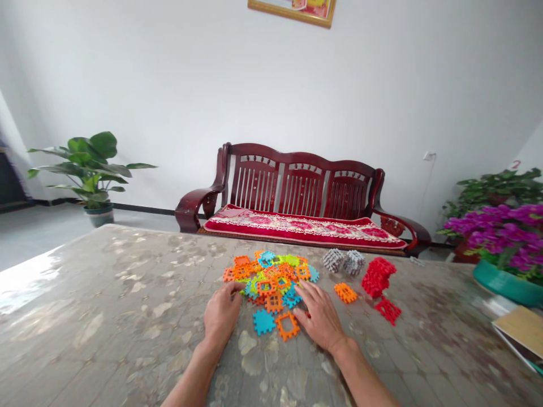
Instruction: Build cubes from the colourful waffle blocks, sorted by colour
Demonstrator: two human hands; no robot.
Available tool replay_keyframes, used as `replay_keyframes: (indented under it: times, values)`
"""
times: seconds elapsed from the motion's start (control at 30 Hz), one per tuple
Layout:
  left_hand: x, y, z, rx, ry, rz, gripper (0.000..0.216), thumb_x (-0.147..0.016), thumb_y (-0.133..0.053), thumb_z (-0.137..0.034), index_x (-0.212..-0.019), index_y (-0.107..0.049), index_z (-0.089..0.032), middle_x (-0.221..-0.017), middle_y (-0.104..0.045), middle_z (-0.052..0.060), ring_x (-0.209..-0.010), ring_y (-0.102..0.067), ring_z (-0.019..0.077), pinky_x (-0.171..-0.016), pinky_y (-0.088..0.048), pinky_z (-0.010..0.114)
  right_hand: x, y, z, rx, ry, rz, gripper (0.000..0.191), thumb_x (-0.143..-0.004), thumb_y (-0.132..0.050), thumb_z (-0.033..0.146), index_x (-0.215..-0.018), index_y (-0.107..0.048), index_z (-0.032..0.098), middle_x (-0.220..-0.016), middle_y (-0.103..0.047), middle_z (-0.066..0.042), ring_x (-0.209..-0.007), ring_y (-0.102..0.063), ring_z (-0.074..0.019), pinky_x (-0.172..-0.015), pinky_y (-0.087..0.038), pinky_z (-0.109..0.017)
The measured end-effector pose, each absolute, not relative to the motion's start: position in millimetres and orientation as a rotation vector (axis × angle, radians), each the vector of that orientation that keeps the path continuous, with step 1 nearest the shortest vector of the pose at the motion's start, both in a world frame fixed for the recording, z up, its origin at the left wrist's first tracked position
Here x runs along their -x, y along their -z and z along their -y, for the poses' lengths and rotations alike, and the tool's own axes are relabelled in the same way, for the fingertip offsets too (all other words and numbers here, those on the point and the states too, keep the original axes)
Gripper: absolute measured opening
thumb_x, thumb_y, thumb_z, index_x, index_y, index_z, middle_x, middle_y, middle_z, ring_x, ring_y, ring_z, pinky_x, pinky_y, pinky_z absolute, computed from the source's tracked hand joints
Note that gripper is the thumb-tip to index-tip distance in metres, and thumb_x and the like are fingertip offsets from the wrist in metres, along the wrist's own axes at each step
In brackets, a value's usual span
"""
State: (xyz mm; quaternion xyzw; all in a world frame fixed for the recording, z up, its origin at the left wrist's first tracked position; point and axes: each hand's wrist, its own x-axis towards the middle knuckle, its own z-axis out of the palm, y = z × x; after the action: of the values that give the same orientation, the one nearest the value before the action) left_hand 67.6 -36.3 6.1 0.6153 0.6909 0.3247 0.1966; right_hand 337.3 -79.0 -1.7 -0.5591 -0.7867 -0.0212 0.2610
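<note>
A heap of flat plastic interlocking tiles (274,274) in orange, blue and green lies on the marbled table (106,305). My left hand (221,316) rests palm down at the heap's left edge, fingers curled and pinching at a tile there; what they grip is too small to name. On the heap's right side lies my right hand (321,317), palm down, fingers stretched out toward the tiles. Between the hands lie a loose blue tile (263,321) and an orange frame tile (287,325).
To the right of the heap are two grey tile cubes (343,262), an orange tile (345,292), a red assembled block (377,276) and a red tile (388,310). Purple flowers in a green pot (504,265) and a book (521,330) sit at the right. A wooden bench (301,198) stands behind.
</note>
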Motion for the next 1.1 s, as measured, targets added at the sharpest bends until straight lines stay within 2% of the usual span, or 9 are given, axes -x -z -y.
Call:
replay_keyframes:
  times: [0.1,0.27,0.4,0.53,0.6,0.7,0.8,0.87,1.1]
  values:
    - [-68.1,-6.8,36.3,-1.708,-0.907,-1.942,0.030,-0.083,-0.049,-0.020,-0.100,-0.073,-0.027,-0.107,-0.077,-0.001,-0.101,-0.068,0.0183,-0.079,-0.047,0.025,-337.5,4.5,77.6,1.573,0.036,2.159,0.051,-0.091,-0.057,0.035,-0.141,-0.051,0.029,-0.148,-0.051,-0.006,-0.136,-0.043,-0.0273,-0.113,-0.035,-0.048]
    - [-67.8,-4.4,34.7,-1.688,-0.897,-1.924,0.030,-0.084,-0.047,-0.021,-0.100,-0.073,-0.028,-0.109,-0.076,-0.002,-0.103,-0.067,0.0185,-0.081,-0.047,0.026,-337.7,0.9,76.3,1.560,-0.045,2.157,0.042,-0.093,-0.055,0.036,-0.134,-0.059,0.026,-0.138,-0.059,-0.006,-0.128,-0.051,-0.0254,-0.109,-0.038,-0.044]
    - [-67.1,-1.5,33.4,-1.684,-0.894,-1.924,0.031,-0.084,-0.047,-0.022,-0.101,-0.072,-0.028,-0.110,-0.076,-0.002,-0.104,-0.067,0.0187,-0.082,-0.047,0.026,-337.8,-6.3,77.7,1.499,-0.045,2.134,0.022,-0.095,-0.052,0.031,-0.107,-0.070,0.025,-0.110,-0.071,-0.004,-0.106,-0.060,-0.0208,-0.095,-0.043,-0.036]
    - [-67.3,-2.3,34.0,-1.687,-0.896,-1.922,0.031,-0.084,-0.047,-0.021,-0.101,-0.072,-0.027,-0.111,-0.076,-0.001,-0.105,-0.067,0.0188,-0.083,-0.047,0.026,-338.6,-7.1,79.8,1.450,-0.003,2.142,0.031,-0.099,-0.045,0.029,-0.081,-0.069,0.023,-0.083,-0.069,-0.002,-0.084,-0.060,-0.0173,-0.080,-0.042,-0.031]
    - [-67.6,-3.5,34.7,-1.687,-0.892,-1.926,0.031,-0.084,-0.047,-0.021,-0.101,-0.072,-0.027,-0.111,-0.076,-0.001,-0.105,-0.067,0.0190,-0.082,-0.047,0.026,-339.1,-5.5,80.2,1.431,0.011,2.139,0.029,-0.099,-0.045,0.030,-0.084,-0.069,0.023,-0.086,-0.070,-0.002,-0.086,-0.061,-0.0176,-0.082,-0.043,-0.032]
    - [-67.9,-4.3,35.2,-1.691,-0.892,-1.928,0.031,-0.084,-0.047,-0.021,-0.101,-0.072,-0.027,-0.111,-0.076,-0.001,-0.104,-0.067,0.0193,-0.080,-0.047,0.026,-339.7,-3.6,79.9,1.430,0.008,2.132,0.025,-0.097,-0.049,0.034,-0.110,-0.069,0.025,-0.110,-0.071,-0.005,-0.104,-0.061,-0.0204,-0.093,-0.044,-0.036]
    - [-68.0,-3.7,35.1,-1.695,-0.903,-1.930,0.031,-0.083,-0.047,-0.021,-0.101,-0.072,-0.027,-0.110,-0.076,-0.002,-0.103,-0.067,0.0188,-0.080,-0.047,0.025,-339.9,-3.8,79.4,1.448,0.000,2.179,0.039,-0.095,-0.052,0.040,-0.131,-0.060,0.029,-0.136,-0.061,-0.006,-0.124,-0.054,-0.0239,-0.105,-0.040,-0.042]
    - [-68.1,-3.3,35.0,-1.697,-0.910,-1.931,0.031,-0.083,-0.048,-0.020,-0.100,-0.073,-0.027,-0.110,-0.076,-0.002,-0.103,-0.067,0.0184,-0.080,-0.047,0.025,-339.6,-4.9,79.3,1.445,-0.029,2.233,0.044,-0.094,-0.053,0.043,-0.136,-0.057,0.031,-0.142,-0.056,-0.006,-0.129,-0.050,-0.0248,-0.109,-0.037,-0.044]
    - [-68.2,-3.6,35.7,-1.729,-0.907,-1.941,0.031,-0.083,-0.047,-0.021,-0.100,-0.073,-0.028,-0.107,-0.076,-0.001,-0.101,-0.067,0.0187,-0.080,-0.047,0.025,-338.5,-11.0,80.1,1.347,-0.146,2.210,0.026,-0.097,-0.050,0.035,-0.110,-0.071,0.026,-0.110,-0.073,-0.004,-0.107,-0.061,-0.0207,-0.098,-0.043,-0.039]
